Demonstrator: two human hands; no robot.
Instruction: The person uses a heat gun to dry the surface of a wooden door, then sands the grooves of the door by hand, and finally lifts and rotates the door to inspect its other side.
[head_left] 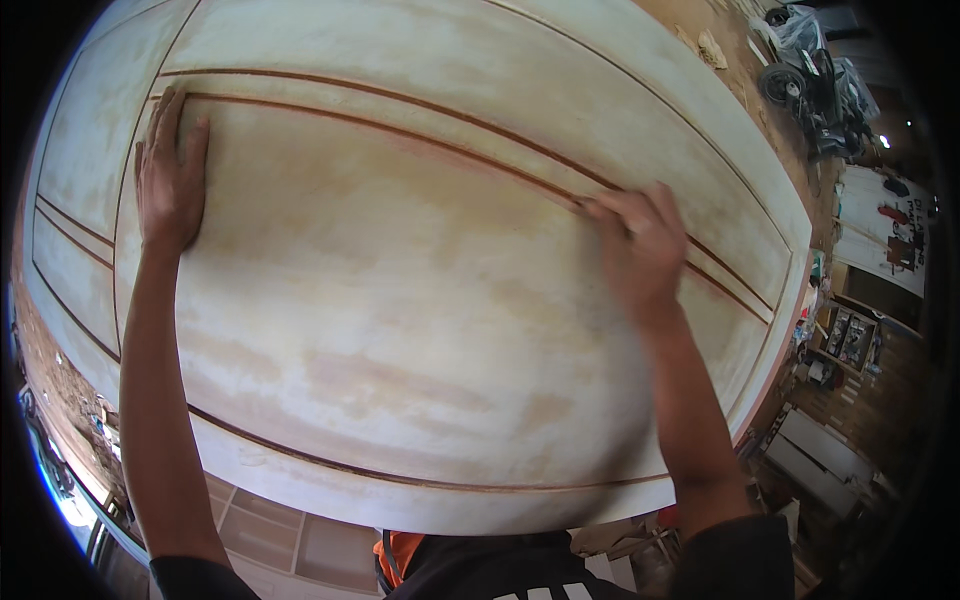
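A large pale panel (pixel 400 270) with brownish, blotchy patches fills most of the view. Long reddish-brown grooves (pixel 430 127) run across it in a close pair, and thinner dark lines follow its borders. My left hand (pixel 171 180) lies flat on the panel near the left end of the grooves, its fingers stretched out and the thumb apart. Farther right, my right hand (pixel 642 245) is closed, its bent fingertips pressed at the lower groove. Whatever the fingers pinch there is hidden or too small to name. The right hand is slightly blurred.
Below the panel stands a pale cabinet frame with compartments (pixel 262 535). To the right are a motorcycle (pixel 820 90), a white board with lettering (pixel 880 225), a box of small items (pixel 850 335) and some pale boards (pixel 815 450). Wood scraps lie at lower right.
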